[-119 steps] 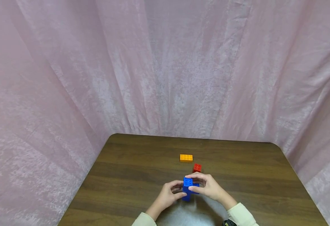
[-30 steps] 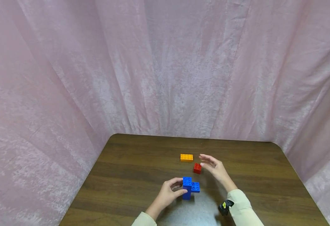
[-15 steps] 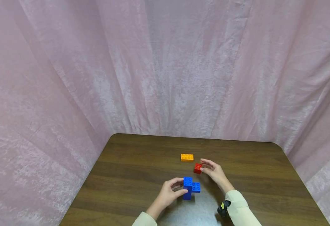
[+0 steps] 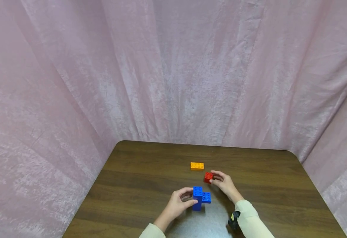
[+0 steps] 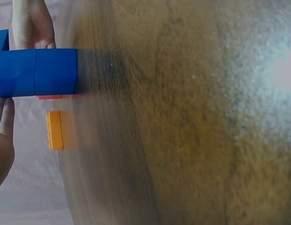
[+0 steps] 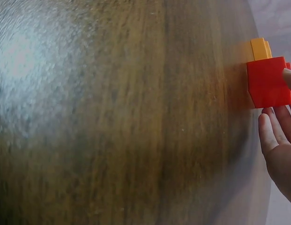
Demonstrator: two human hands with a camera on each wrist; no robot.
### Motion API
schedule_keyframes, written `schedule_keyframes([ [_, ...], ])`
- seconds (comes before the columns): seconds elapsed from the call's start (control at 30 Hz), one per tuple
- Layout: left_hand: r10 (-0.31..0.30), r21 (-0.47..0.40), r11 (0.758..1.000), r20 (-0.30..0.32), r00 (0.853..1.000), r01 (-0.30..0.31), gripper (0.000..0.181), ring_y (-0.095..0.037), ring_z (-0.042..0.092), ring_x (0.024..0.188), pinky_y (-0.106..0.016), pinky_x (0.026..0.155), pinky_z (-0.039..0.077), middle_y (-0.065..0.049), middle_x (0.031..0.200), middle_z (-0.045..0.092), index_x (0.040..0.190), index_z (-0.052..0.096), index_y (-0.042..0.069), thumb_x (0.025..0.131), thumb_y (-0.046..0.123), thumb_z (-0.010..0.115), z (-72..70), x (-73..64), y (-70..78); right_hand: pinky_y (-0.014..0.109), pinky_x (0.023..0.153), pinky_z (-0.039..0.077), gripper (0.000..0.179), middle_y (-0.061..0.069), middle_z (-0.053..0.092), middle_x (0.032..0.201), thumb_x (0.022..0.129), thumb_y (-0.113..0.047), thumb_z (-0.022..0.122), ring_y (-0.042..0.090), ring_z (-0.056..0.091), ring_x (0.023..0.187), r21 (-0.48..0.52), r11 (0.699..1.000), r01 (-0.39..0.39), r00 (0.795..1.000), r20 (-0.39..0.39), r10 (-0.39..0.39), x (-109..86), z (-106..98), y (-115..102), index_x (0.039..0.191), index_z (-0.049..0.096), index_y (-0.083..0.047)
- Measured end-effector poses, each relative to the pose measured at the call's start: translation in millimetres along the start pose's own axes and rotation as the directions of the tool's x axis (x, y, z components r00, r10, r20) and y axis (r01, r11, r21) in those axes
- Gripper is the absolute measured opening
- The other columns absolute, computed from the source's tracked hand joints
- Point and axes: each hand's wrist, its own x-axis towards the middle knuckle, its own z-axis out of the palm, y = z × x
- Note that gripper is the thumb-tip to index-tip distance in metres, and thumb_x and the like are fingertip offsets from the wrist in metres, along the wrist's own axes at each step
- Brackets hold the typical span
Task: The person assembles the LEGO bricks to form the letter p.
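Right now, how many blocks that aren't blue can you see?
2: a red square plastic block at the right hand, and an orange rectangular plastic block farther back, leftward.

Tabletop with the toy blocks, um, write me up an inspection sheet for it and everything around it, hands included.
Surface: tabletop is brown wood-grain, reflecting light near the person.
Job's things: upright blue stack with a block jutting from its right side; red block farther back; orange block flat on the tabletop beyond the red one.
Clutter: nothing seen.
Left hand: holds the blue stack between thumb and fingers.
Right hand: thumb and fingers at the red block; firm grip unclear.
Cables: nothing seen.
Surroundings: pink curtain behind and on both sides.
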Motion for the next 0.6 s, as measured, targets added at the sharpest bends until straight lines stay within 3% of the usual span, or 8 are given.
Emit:
schedule_keyframes([
  [0.6,0.005,-0.001,1.000,0.004,1.000,-0.005,0.033,-0.020,0.065,0.101,-0.034,0.093,0.053,-0.017,0.109,0.068,0.113,0.065,-0.001,0.082,0.006,0.075,-0.3,-1.3,-0.4,0.029,0.083,0.057,0.039,0.026,0.062,0.117,0.084,0.001,0.071,0.038,0.060,0.108,-0.007,1.000,-0.001,1.000,-0.025,0.001,0.5,3.7,-0.9,0.121,0.061,0.004],
])
